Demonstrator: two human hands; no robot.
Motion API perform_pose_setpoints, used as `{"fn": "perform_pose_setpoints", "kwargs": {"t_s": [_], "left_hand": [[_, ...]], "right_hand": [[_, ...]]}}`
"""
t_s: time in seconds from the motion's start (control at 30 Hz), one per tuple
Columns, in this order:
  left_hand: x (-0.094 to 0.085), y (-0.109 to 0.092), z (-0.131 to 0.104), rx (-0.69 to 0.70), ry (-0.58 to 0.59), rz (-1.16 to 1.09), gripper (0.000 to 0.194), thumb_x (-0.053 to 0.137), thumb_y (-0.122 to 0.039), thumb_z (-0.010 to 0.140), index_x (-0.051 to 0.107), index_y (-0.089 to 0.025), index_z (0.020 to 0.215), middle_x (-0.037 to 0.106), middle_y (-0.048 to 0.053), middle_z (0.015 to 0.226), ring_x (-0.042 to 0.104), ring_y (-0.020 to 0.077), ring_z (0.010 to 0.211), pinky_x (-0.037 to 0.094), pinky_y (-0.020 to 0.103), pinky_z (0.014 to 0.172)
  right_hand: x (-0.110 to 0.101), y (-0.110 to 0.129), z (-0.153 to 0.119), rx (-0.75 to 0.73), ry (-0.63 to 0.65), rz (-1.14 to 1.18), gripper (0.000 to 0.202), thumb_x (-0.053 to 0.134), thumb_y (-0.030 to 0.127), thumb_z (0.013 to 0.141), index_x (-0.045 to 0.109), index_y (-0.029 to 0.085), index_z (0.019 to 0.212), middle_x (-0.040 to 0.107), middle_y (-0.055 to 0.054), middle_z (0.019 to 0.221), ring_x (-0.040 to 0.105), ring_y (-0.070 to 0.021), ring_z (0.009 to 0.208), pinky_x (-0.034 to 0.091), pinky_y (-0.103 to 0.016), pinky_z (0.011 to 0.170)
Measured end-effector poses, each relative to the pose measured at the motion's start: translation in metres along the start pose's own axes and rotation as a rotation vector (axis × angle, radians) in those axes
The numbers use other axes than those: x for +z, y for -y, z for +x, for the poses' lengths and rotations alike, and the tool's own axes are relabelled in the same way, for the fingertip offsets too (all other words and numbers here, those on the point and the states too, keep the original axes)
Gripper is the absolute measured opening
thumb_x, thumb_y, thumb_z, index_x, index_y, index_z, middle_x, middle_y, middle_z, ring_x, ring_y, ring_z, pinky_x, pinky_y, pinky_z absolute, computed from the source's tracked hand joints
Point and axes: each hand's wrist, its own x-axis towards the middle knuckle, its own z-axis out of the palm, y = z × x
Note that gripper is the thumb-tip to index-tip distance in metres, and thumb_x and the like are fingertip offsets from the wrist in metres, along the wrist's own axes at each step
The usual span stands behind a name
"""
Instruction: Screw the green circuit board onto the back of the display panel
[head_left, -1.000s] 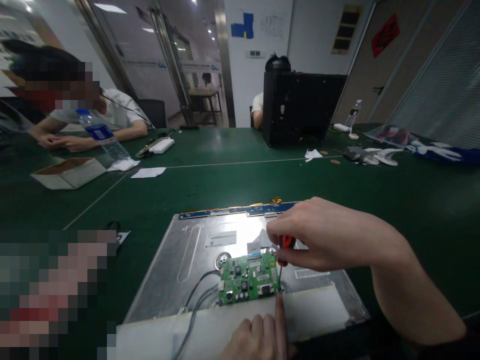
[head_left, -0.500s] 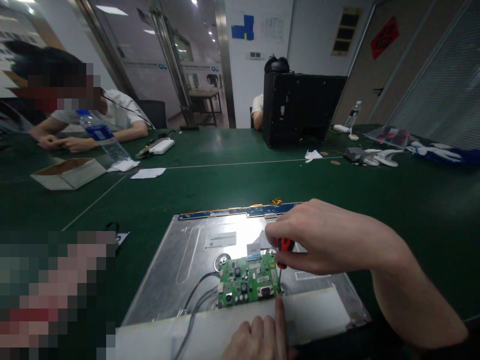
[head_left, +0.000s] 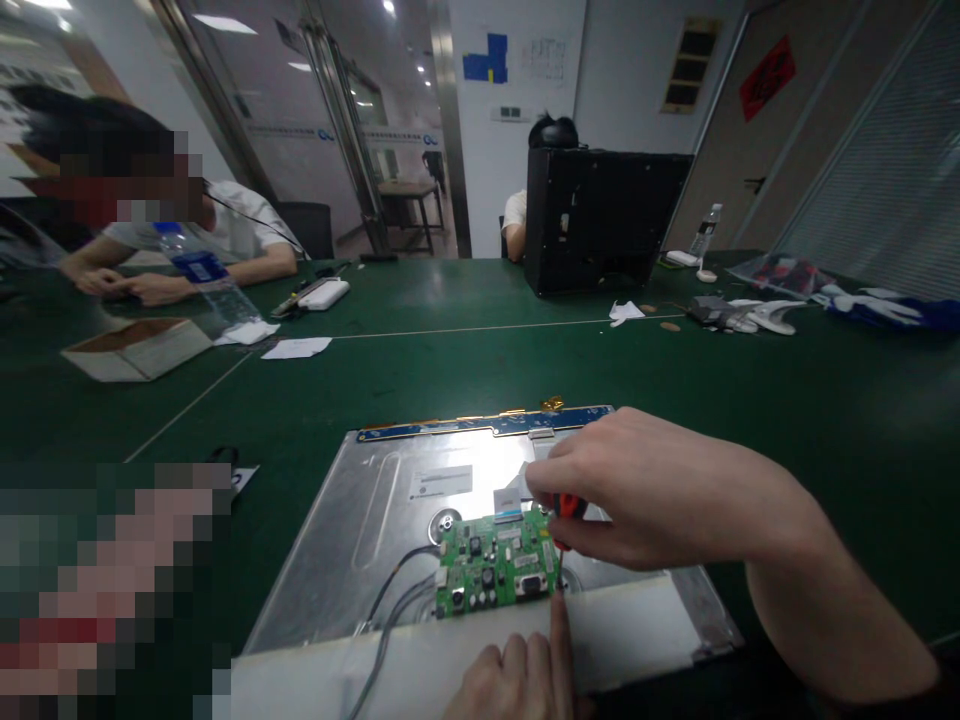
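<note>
A screwdriver [head_left: 570, 506] with a red and black handle is gripped in my right hand [head_left: 645, 490], its shaft pointing down. The tip meets the lower right corner of a green circuit board [head_left: 499, 560]. My left hand [head_left: 514, 680] reaches in from below. Its index finger is stretched out to that same corner, beside the tip, and the other fingers are bent; nothing shows in them. Under the board lies a metal-backed display panel [head_left: 375, 560] with a blue circuit strip [head_left: 427, 430] along its far edge. Grey cables [head_left: 397, 610] run from the board's left side.
A pale strip [head_left: 637, 615] crosses the panel's near side. Farther off on the green table [head_left: 420, 370] are an open box [head_left: 139, 350], a tilted bottle [head_left: 206, 270], a black monitor [head_left: 607, 220] and gloves [head_left: 877, 305]. Another person [head_left: 240, 225] sits at the left.
My right hand and the screwdriver handle have shifted slightly down and left, with the tip still at the board's corner. My left hand has stayed in place.
</note>
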Motion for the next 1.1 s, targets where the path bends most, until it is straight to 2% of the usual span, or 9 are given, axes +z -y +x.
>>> {"fn": "perform_pose_setpoints", "kwargs": {"t_s": [0.27, 0.4, 0.67, 0.87, 1.03, 1.1], "left_hand": [[-0.008, 0.005, 0.003, 0.019, 0.003, -0.03, 0.056, 0.041, -0.038, 0.095, 0.044, 0.003, 0.134, 0.048, 0.0, 0.056, 0.046, 0.0157, 0.045, 0.03, 0.028, 0.037], [-0.005, 0.002, 0.001, -0.027, -0.063, -0.007, 0.056, 0.044, -0.038, 0.093, 0.046, 0.002, 0.132, 0.047, -0.001, 0.053, 0.045, 0.0155, 0.043, 0.029, 0.029, 0.037], [-0.002, 0.001, 0.0, -0.029, -0.08, -0.007, 0.051, 0.047, -0.037, 0.091, 0.054, 0.001, 0.123, 0.047, -0.001, 0.053, 0.045, 0.0153, 0.042, 0.028, 0.029, 0.036], [-0.001, 0.0, -0.001, -0.041, -0.076, 0.001, 0.056, 0.047, -0.038, 0.089, 0.046, 0.003, 0.128, 0.049, -0.002, 0.054, 0.046, 0.0152, 0.042, 0.028, 0.029, 0.037], [-0.001, 0.0, 0.0, -0.053, -0.086, 0.005, 0.057, 0.039, -0.036, 0.092, 0.039, 0.006, 0.131, 0.048, -0.002, 0.054, 0.045, 0.0157, 0.042, 0.028, 0.029, 0.037], [0.0, 0.0, 0.0, -0.053, -0.091, 0.005, 0.056, 0.037, -0.034, 0.093, 0.038, 0.006, 0.132, 0.047, -0.002, 0.054, 0.045, 0.0158, 0.042, 0.027, 0.03, 0.037]], "right_hand": [[0.002, 0.005, -0.001, -0.01, -0.011, -0.018, 0.01, 0.052, 0.024, 0.086, 0.061, 0.02, 0.083, 0.062, 0.001, 0.071, 0.049, -0.0126, 0.06, 0.029, -0.027, 0.055], [0.003, 0.007, -0.002, -0.003, -0.018, -0.042, 0.007, 0.054, 0.024, 0.085, 0.06, 0.02, 0.083, 0.061, 0.002, 0.07, 0.049, -0.013, 0.06, 0.027, -0.028, 0.053], [0.008, 0.012, -0.008, 0.054, -0.063, -0.082, 0.01, 0.057, 0.029, 0.085, 0.058, 0.02, 0.079, 0.061, 0.002, 0.068, 0.05, -0.0136, 0.058, 0.022, -0.029, 0.05], [0.009, 0.017, -0.014, 0.077, -0.056, -0.079, 0.015, 0.055, 0.031, 0.086, 0.054, 0.02, 0.076, 0.061, 0.001, 0.067, 0.049, -0.0135, 0.056, 0.023, -0.028, 0.049], [0.008, 0.019, -0.015, 0.029, -0.009, -0.054, 0.001, 0.053, 0.02, 0.084, 0.053, 0.02, 0.083, 0.061, 0.0, 0.076, 0.05, -0.0141, 0.063, 0.028, -0.028, 0.05], [0.009, 0.018, -0.016, 0.013, -0.005, -0.053, 0.002, 0.053, 0.018, 0.083, 0.052, 0.02, 0.083, 0.061, 0.0, 0.076, 0.049, -0.0141, 0.062, 0.028, -0.028, 0.05]]}}
